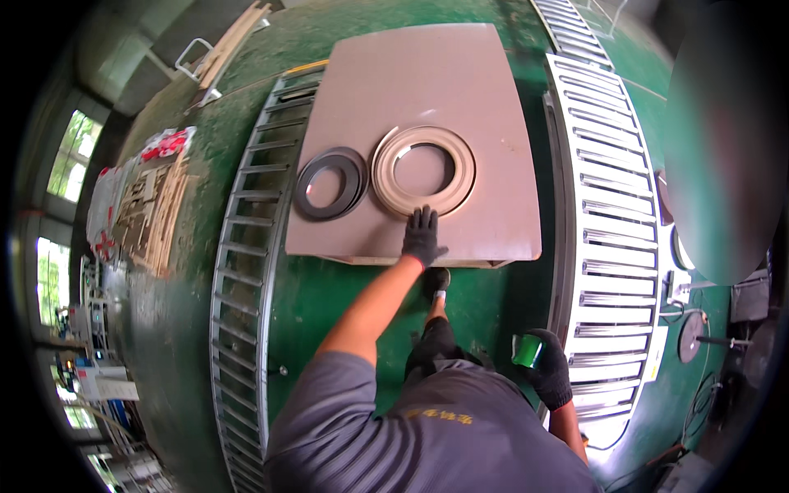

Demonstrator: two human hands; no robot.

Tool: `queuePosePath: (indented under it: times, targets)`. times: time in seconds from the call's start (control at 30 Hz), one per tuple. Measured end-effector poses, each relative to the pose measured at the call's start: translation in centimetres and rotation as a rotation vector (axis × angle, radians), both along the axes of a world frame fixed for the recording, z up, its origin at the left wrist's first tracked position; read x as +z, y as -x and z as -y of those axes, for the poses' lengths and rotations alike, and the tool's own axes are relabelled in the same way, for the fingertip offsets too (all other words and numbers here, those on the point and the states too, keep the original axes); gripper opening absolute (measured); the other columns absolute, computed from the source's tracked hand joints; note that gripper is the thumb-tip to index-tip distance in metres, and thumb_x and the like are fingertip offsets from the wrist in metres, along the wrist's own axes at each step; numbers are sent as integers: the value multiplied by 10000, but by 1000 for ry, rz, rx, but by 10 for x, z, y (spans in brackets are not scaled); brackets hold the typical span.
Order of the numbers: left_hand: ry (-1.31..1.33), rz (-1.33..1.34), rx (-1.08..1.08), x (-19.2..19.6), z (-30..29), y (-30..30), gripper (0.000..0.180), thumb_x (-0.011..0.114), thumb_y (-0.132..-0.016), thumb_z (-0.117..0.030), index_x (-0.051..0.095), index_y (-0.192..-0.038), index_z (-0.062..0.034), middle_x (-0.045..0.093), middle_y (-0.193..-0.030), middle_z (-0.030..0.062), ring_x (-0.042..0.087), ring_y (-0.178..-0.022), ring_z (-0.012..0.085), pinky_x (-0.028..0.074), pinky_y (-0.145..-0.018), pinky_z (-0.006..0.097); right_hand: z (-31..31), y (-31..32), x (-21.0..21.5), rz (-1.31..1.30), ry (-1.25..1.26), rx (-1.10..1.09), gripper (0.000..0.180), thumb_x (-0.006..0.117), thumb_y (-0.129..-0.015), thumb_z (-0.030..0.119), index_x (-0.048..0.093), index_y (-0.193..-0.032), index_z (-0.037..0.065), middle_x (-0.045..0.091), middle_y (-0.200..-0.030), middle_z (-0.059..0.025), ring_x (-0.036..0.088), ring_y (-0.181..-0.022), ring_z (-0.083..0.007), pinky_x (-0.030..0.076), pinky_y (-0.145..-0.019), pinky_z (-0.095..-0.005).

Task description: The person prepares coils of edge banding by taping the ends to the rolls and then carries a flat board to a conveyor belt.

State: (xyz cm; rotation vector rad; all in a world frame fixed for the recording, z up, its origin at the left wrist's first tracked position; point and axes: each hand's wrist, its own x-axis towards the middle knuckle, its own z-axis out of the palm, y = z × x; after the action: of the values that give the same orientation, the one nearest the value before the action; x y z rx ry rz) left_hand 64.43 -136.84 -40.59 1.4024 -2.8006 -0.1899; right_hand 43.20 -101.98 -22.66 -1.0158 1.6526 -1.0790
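Note:
My left hand (422,237), in a dark glove, lies flat with its fingers stretched out. Its fingertips meet the near rim of a beige coil of flat strip (385,187), whose loose end sticks up at the upper left. Left of that coil is a smaller dark grey coil (306,191). Both lie on a large brownish board (419,78). Low on the right, beside the roller conveyor, my gloved right hand (552,371) is closed around a small shiny green object (527,351). Its kind is unclear.
A roller conveyor (612,222) runs along the right, and a metal roller track (246,246) along the left. Wooden strips (156,209) are piled farther left. Round discs and cables (693,338) stand at the far right on the green floor.

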Motion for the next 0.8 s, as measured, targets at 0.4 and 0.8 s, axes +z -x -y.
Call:
queuePosePath:
  times: [0.4, 0.8]
  targets:
    - [-106, -251, 165, -46, 70, 120, 985, 839, -692, -504, 418, -1480, -89, 515, -1324, 200, 532, -1164, 381, 420, -1002, 524, 76, 9, 10, 398, -90, -580, 713, 760, -795, 177, 464, -1430, 49, 545, -1306, -96, 550, -1208, -238, 494, -1009, -414]
    - [-281, -265, -617, -17, 141, 8, 814, 822, -723, -347, 493, -1430, -115, 551, -1218, 127, 521, -1114, 343, 402, -1022, 492, 251, 81, -43, 326, -254, -300, 592, 831, -757, 162, 568, -1278, 60, 620, -1245, -67, 624, -1127, -219, 521, -951, -363]
